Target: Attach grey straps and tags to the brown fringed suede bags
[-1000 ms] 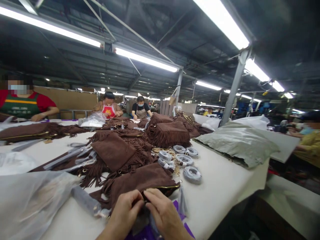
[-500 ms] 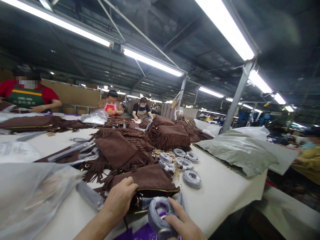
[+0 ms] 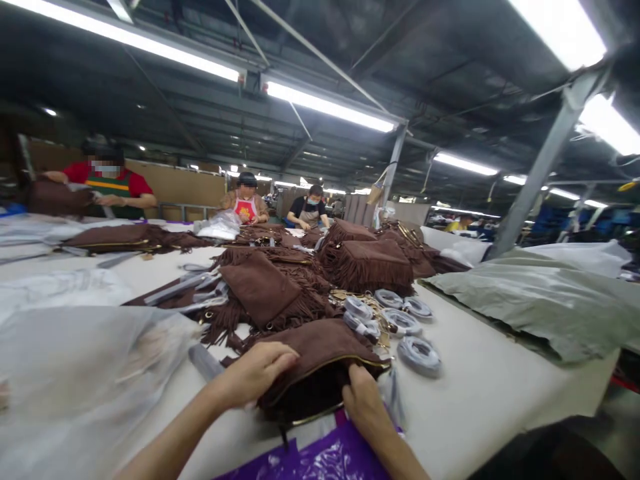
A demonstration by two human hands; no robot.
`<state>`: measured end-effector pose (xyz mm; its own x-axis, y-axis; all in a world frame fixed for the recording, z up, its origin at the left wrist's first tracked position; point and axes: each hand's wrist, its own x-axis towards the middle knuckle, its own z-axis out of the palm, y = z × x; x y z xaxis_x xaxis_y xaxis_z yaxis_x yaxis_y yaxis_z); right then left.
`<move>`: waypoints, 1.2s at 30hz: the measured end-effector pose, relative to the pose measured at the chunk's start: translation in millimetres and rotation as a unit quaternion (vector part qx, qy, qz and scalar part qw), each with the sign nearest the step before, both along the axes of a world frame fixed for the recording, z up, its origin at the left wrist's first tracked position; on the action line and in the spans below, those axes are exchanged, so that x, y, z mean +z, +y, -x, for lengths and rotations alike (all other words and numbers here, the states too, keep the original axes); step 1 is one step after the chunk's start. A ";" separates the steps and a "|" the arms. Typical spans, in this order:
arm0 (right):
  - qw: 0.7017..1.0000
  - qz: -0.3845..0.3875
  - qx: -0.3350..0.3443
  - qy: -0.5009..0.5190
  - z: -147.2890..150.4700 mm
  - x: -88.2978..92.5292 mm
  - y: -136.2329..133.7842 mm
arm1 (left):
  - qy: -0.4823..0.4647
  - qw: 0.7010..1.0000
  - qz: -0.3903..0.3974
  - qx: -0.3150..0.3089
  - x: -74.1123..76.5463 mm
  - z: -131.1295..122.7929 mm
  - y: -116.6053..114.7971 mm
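Note:
A dark brown suede handbag (image 3: 330, 340) with a gold zipper lies in front of me, its mouth gaping and dark inside. My left hand (image 3: 263, 373) is closed on the bag's upper edge at the left. At the right end of the mouth, my right hand (image 3: 363, 397) has curled fingers gripping the rim, with the fingertips partly hidden. Beneath the bag's near side is a shiny purple plastic sheet (image 3: 325, 460). Several plastic-wrapped coiled straps, one of them a grey coil (image 3: 420, 355), lie to the right.
Fringed brown bags (image 3: 373, 263) are heaped beyond my hands. A translucent plastic bag (image 3: 85, 387) covers the left foreground. A greenish sheet (image 3: 540, 300) lies at the right of the white table (image 3: 480, 373). Several co-workers, including a person in a green apron (image 3: 107, 183), stand across the table.
My right hand no longer shows the wrapped coil and has moved up to the bag's mouth. The bag has opened wide. The view has turned slightly left.

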<state>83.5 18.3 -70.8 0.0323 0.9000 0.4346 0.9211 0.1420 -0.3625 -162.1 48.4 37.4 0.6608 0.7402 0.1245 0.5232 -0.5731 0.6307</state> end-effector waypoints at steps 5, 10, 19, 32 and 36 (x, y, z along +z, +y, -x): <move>0.995 0.017 0.089 -0.029 -16.8 13.0 -29.5 | 0.162 0.986 0.019 0.012 24.6 29.6 0.6; 0.983 -0.011 0.185 -0.001 13.8 32.1 -56.7 | 0.310 0.950 -0.040 -0.009 10.2 29.6 -24.9; 0.996 -0.035 0.075 0.031 -15.3 31.6 -66.7 | 0.235 0.967 -0.075 0.062 -9.9 44.1 -20.7; 0.969 0.135 0.023 0.204 -99.7 56.9 -32.6 | 0.057 0.998 -0.004 -0.041 1.0 -53.6 -76.0; 0.957 0.138 0.026 0.253 -91.3 54.7 -34.1 | -0.046 0.994 0.097 0.008 -15.9 -122.5 -83.0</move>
